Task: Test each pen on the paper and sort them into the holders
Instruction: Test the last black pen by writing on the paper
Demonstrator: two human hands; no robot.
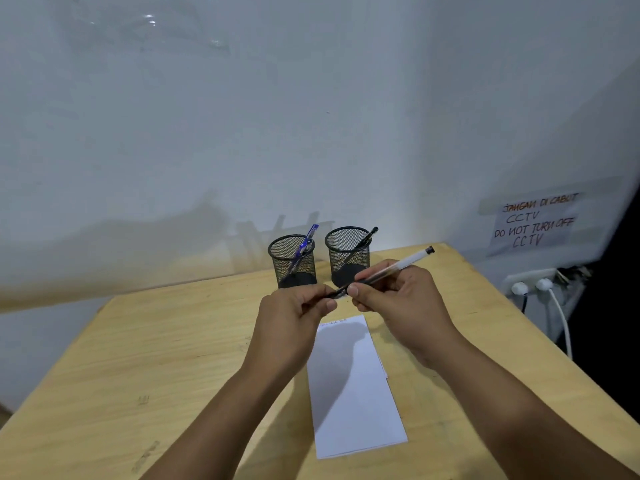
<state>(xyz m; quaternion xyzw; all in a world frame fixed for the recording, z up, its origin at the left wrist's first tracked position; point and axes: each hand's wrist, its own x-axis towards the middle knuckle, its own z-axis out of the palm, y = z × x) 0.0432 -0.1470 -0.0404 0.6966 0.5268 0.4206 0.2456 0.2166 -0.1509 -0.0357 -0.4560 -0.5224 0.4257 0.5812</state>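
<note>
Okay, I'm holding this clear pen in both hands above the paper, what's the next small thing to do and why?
Probably pull the cap off: the left hand pinches the dark tip end of the clear pen while the right hand grips its barrel, both raised above the paper. Few marks show on the sheet, and this pen isn't yet in either holder, so it likely needs testing first.

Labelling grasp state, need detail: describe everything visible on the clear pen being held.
The clear pen is a slim stick with a see-through plastic barrel, a black end plug at its upper right and a dark front end at lower left. It is tilted, held above the table in front of the right holder. The right hand grips the barrel; the left hand pinches the dark end, cap or tip unclear.
</note>
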